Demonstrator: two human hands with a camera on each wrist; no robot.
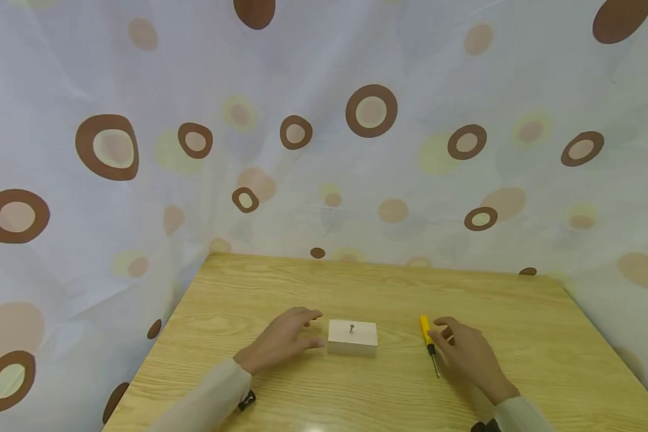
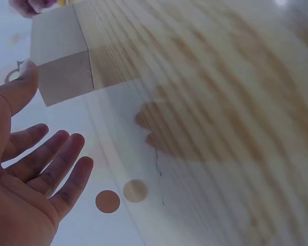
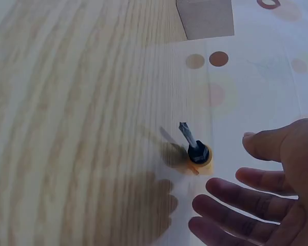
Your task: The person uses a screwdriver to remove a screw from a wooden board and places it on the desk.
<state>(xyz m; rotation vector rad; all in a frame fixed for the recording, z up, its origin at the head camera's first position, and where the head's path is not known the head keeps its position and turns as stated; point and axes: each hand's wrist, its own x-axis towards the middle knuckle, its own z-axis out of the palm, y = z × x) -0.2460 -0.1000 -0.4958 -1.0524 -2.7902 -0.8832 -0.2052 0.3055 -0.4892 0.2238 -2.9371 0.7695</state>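
A pale wooden block (image 1: 352,339) lies on the table, with a screw (image 1: 351,329) standing upright from its top. My left hand (image 1: 283,339) is just left of the block, its thumb and fingers spread apart and holding nothing. In the left wrist view the block (image 2: 61,61) is beyond the thumb; whether the thumb touches it I cannot tell. To the right lies a screwdriver (image 1: 428,339) with a yellow and black handle, its tip toward me. My right hand (image 1: 467,354) hovers close beside it, fingers loosely bent. The right wrist view shows a gap between that hand and the screwdriver (image 3: 197,152).
The light wooden table (image 1: 237,282) has its far edge against a white curtain (image 1: 324,192) patterned with brown and beige circles. This curtain also hangs along the left and right sides. Dark wrist straps show at both sleeves.
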